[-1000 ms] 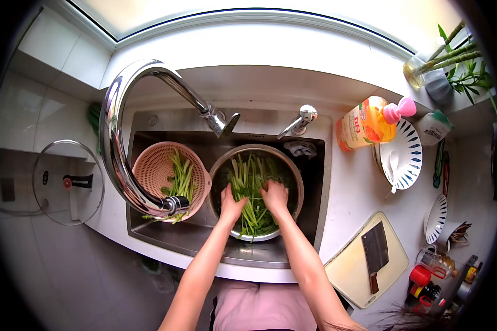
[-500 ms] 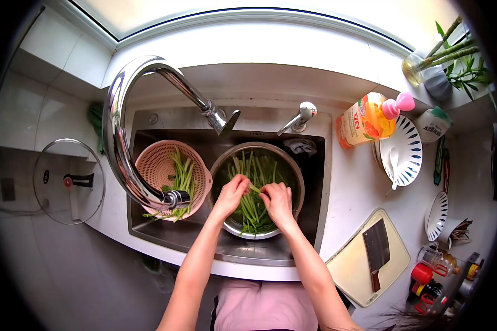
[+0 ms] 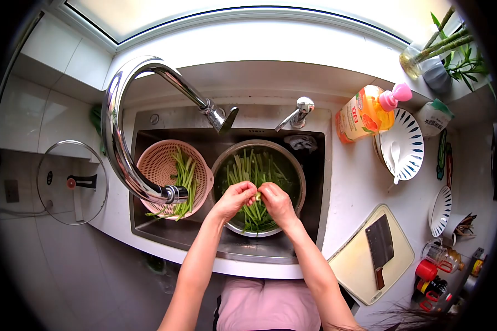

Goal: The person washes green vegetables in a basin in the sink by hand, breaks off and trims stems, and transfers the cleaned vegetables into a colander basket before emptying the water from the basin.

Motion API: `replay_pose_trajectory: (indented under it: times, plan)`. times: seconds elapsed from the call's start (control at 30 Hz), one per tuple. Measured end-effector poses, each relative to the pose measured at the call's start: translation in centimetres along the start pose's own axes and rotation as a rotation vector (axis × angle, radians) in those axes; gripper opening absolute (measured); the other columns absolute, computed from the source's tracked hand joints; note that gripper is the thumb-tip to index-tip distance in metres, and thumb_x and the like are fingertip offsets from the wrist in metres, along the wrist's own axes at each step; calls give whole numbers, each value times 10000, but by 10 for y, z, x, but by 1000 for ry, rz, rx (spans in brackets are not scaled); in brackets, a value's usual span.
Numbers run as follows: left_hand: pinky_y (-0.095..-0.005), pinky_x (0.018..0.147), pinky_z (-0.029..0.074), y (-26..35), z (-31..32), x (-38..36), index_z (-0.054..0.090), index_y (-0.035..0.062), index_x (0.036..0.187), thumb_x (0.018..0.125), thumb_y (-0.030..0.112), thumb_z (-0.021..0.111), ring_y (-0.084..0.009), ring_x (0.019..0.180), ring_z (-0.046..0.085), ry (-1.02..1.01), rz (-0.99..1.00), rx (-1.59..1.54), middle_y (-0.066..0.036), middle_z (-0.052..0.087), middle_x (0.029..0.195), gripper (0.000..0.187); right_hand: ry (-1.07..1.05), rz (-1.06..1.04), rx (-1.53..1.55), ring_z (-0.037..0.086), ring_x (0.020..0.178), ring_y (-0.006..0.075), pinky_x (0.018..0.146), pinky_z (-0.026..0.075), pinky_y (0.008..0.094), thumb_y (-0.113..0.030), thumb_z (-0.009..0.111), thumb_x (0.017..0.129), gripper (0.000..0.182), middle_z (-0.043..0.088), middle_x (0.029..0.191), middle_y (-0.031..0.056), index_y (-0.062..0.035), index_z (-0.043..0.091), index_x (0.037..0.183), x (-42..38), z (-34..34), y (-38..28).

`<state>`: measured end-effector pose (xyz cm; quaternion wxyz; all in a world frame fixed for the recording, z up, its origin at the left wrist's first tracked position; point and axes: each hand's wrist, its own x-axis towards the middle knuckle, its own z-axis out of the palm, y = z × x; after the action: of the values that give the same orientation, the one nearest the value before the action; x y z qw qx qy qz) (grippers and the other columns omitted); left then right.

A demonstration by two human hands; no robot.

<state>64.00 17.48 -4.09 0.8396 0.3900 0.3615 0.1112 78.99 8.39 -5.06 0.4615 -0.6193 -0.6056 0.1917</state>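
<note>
My left hand point(image 3: 237, 199) and my right hand point(image 3: 278, 203) meet above a round metal basin point(image 3: 303, 187) in the sink. Between their pinched fingertips is a short, pale green stem point(image 3: 258, 196), gripped from both sides. Below, long green vegetable stalks point(image 3: 250, 165) lie in the basin, apparently in water. To the left, a pink plastic colander point(image 3: 156, 161) holds more green stalks point(image 3: 186, 179), some reaching over its near rim.
A chrome faucet point(image 3: 112, 132) arches over the colander; a tap lever point(image 3: 299, 113) stands behind the basin. On the right are a soap bottle point(image 3: 364, 114), patterned bowls point(image 3: 413, 146), and a cleaver point(image 3: 379, 243) on a cutting board point(image 3: 348, 259). A glass lid point(image 3: 61, 187) is at left.
My hands have come closer together and slightly nearer to me. The stem between them now shows as a shorter piece at the fingertips. The view has shifted slightly.
</note>
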Motion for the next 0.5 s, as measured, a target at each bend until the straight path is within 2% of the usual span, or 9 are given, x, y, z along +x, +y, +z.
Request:
replay_pose_trajectory:
  times: [0.17,0.23,0.3,0.37,0.43,0.5]
  plan:
    - [-184,630,416,-14,-7,2,566,68,908,936,187,567,-60,676,505,49,44,-111,13,553,771,121,29,15,71,613,842,315,707,509,363,103,604,708,232,605,898,139,-2,573,913,-3,-4,-8]
    - [-184,622,416,-19,-16,0,558,66,921,938,187,562,-65,671,506,160,68,-94,9,554,772,122,29,10,99,616,851,312,714,510,357,98,607,713,231,611,911,141,-1,581,919,-5,-4,-9]
    - [-183,609,413,-20,-29,-9,549,68,936,940,178,554,-63,665,502,246,100,-109,8,553,773,110,112,114,197,627,869,281,754,507,331,92,613,748,242,628,938,131,-18,611,963,-7,-6,-9]
    - [-178,599,408,-16,-42,-25,551,76,929,940,173,551,-59,656,496,302,133,-78,9,550,766,98,154,312,283,632,871,178,746,495,285,18,620,818,155,651,951,87,-20,624,969,-7,-15,-10]
    - [-185,589,405,-12,-55,-47,542,72,910,934,182,565,-66,654,495,370,141,-1,5,544,767,114,208,543,497,613,881,133,783,477,262,-27,590,879,122,648,962,55,-33,605,999,-12,-20,2]
    - [-184,585,405,-8,-65,-74,548,73,893,934,191,566,-63,642,498,433,84,174,13,553,749,127,398,591,657,594,891,123,824,462,255,-67,554,924,118,639,967,50,-37,569,1037,-10,-24,14]
